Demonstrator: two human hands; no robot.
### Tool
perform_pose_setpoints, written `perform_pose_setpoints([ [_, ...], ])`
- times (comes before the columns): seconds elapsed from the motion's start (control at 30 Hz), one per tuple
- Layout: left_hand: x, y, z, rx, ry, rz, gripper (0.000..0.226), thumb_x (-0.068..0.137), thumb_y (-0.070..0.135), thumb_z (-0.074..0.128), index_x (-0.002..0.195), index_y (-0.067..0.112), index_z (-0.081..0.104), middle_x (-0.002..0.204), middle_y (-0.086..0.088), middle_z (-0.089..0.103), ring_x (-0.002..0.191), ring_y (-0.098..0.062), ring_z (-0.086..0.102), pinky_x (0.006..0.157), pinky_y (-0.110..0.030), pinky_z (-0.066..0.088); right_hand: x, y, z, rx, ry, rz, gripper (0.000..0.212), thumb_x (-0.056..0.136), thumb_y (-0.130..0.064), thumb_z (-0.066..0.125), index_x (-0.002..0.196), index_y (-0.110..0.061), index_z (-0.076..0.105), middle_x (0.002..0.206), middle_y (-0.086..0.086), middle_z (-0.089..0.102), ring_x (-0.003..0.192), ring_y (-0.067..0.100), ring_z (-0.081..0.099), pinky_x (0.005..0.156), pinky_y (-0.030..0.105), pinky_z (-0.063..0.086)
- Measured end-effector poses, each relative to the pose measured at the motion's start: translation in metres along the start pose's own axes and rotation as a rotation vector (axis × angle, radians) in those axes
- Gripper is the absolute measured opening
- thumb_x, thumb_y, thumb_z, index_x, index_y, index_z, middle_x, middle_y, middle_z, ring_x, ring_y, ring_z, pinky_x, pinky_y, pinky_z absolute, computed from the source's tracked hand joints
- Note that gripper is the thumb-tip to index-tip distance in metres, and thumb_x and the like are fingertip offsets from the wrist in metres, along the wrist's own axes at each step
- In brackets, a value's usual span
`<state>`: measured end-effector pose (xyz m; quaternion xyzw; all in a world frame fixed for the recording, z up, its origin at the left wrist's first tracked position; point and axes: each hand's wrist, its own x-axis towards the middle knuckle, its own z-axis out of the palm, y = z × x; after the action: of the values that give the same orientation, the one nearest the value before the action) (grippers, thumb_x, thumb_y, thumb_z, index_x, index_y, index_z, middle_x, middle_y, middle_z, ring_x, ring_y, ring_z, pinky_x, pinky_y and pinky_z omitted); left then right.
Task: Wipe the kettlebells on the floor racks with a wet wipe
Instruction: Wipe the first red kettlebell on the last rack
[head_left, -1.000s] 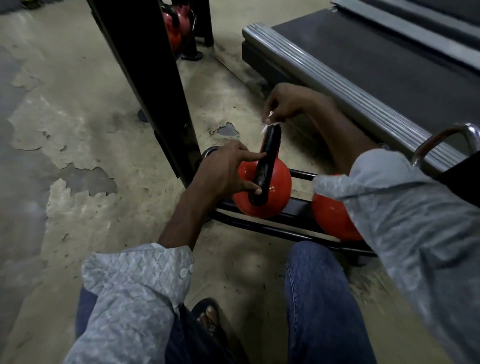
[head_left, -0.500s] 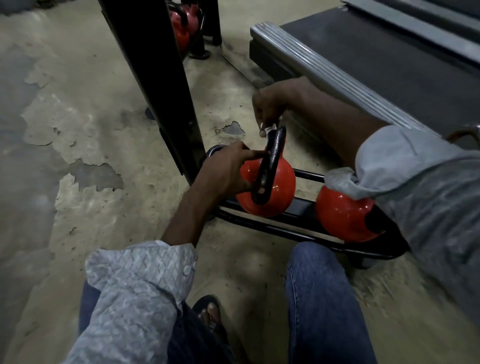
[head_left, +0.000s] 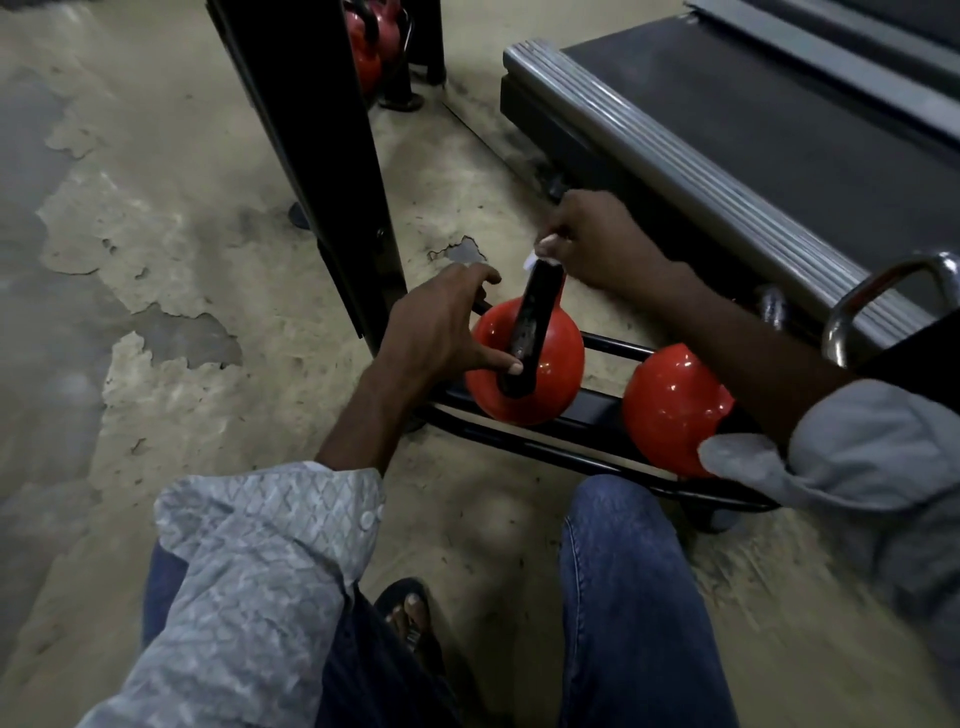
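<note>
Kettlebell (head_left: 558, 376) steadied by spread left hand (head_left: 436, 332); right hand (head_left: 597, 244) pinching wet wipe (head_left: 531, 260), shifted right across handle (head_left: 532, 317) top.

- Rack (head_left: 561, 449) on the floor, just before the knee (head_left: 623, 571)
- Left kettlebell (head_left: 550, 384) and right kettlebell (head_left: 670, 410) sit side by side in the rack
- Left hand (head_left: 436, 327) rests on the left kettlebell's left side
- Right hand (head_left: 597, 244) pinches the wipe (head_left: 530, 260) atop its handle (head_left: 535, 317)
- Post (head_left: 311, 156) just left of the rack
- Treadmill (head_left: 727, 135) behind, to the right
- More kettlebells (head_left: 369, 47) well behind the post
</note>
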<state>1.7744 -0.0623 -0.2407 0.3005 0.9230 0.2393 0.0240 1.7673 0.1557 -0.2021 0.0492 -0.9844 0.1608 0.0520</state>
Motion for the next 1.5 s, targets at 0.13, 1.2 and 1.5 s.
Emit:
perform_pose_setpoints([
  [0.13, 0.000, -0.001, 0.001, 0.033, -0.020, 0.025, 0.108, 0.056, 0.062, 0.089, 0.147, 0.029, 0.042, 0.137, 0.001, 0.057, 0.114, -0.013, 0.060, 0.083, -0.031, 0.047, -0.045, -0.026, 0.021, -0.022, -0.161, -0.288, 0.016, 0.095, -0.023, 0.063, 0.101, -0.013, 0.075, 0.103, 0.000, 0.058, 0.090, 0.009, 0.053, 0.078, 0.026, 0.046],
  [1.2, 0.011, -0.013, 0.005, 0.061, -0.231, 0.150, 0.109, 0.063, 0.045, 0.092, 0.155, 0.042, 0.033, 0.143, 0.001, 0.044, 0.118, -0.018, 0.050, 0.092, -0.032, 0.045, -0.119, -0.054, 0.117, 1.157, 0.716, 0.596, 0.018, 0.084, -0.007, 0.078, 0.101, -0.006, 0.073, 0.097, 0.003, 0.077, 0.093, 0.015, 0.074, 0.083, 0.028, 0.059],
  [1.5, 0.011, -0.005, 0.000, 0.020, -0.237, 0.125, 0.102, 0.060, 0.044, 0.094, 0.149, 0.040, 0.045, 0.142, 0.001, 0.046, 0.117, -0.018, 0.052, 0.095, -0.039, 0.049, -0.072, -0.042, 0.100, 1.141, 0.797, 0.716, 0.008, 0.081, -0.011, 0.080, 0.086, -0.017, 0.077, 0.082, -0.003, 0.077, 0.079, 0.008, 0.073, 0.078, 0.030, 0.062],
])
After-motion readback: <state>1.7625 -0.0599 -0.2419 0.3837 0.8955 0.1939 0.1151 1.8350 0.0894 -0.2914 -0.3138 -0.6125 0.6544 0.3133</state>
